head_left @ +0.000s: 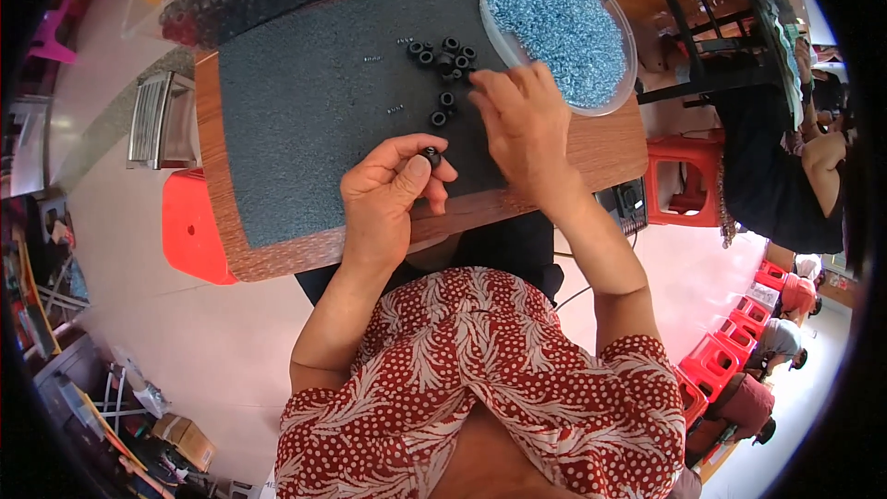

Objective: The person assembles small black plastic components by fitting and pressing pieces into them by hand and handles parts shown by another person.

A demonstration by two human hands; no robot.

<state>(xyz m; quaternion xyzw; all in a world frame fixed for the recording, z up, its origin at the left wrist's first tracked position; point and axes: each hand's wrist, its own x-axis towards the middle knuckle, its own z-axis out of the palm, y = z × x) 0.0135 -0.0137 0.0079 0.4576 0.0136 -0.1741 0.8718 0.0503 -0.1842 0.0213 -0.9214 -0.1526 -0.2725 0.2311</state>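
Note:
My left hand (pixel 393 180) is closed over the near part of the mat. Its thumb and fingers pinch a small black round plastic part (pixel 431 156). My right hand (pixel 528 120) is to the right, with its fingers bent together beside a loose cluster of similar black parts (pixel 448 60); whether anything sits between its fingertips is too blurred to tell. Several of these parts show round holes. Two more black parts (pixel 443 109) lie nearer my left hand. Tiny springs (pixel 395 109) rest in short rows on the dark grey mat (pixel 305 120).
A round clear tub (pixel 628 83) of small shiny bluish pieces stands at the right, close to my right hand. At the far left is a clear bin (pixel 305 23) full of black parts. Red stools (pixel 194 231) flank the wooden table (pixel 601 148). People sit farther right.

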